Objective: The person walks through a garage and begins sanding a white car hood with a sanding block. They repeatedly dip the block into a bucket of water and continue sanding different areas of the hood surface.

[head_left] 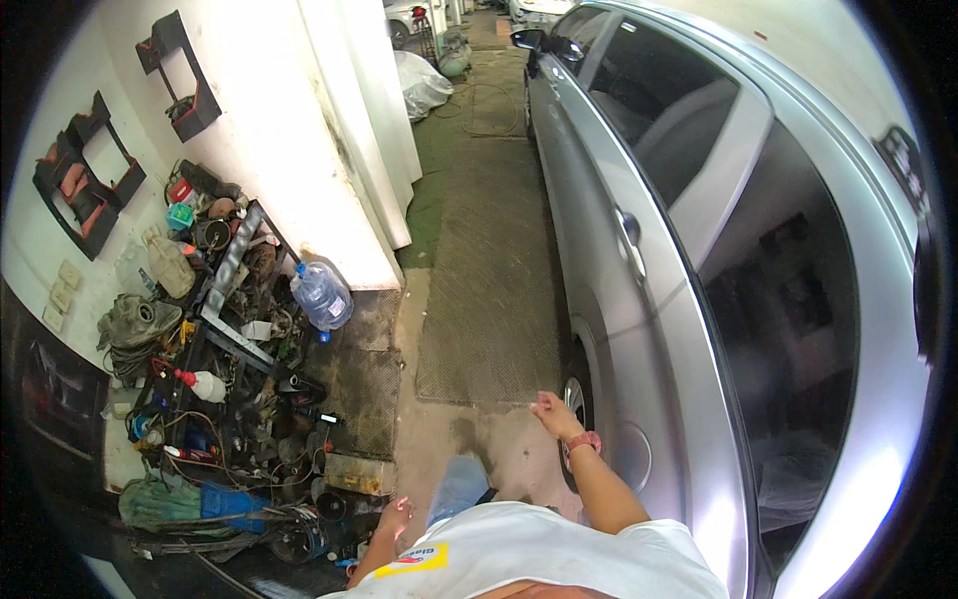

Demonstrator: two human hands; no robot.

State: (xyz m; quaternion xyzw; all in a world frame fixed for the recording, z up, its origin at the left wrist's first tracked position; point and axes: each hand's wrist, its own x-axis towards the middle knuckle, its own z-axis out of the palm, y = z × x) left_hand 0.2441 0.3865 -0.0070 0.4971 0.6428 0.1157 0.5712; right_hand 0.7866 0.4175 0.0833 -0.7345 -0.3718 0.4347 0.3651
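My right hand (556, 416) hangs out beside the rear wheel (574, 401) of a silver car (597, 250), apart from the bodywork. Its fingers are loosely bent and hold nothing that I can see; a reddish watch (586, 440) is on the wrist. Low on the left, my left hand (395, 518) is held near my hip, fingers slightly curled with nothing visible in them. Nearest to it is a worn metal box (361, 473) at the edge of a cluttered heap of parts.
A metal rack (235, 344) full of tools, hoses and grimy parts lines the left wall. A blue water jug (321, 296) stands beside it. Between white panels (351, 110) and the car runs a textured floor strip (481, 299). Farther off lie a plastic-wrapped bundle (423, 86) and a hose.
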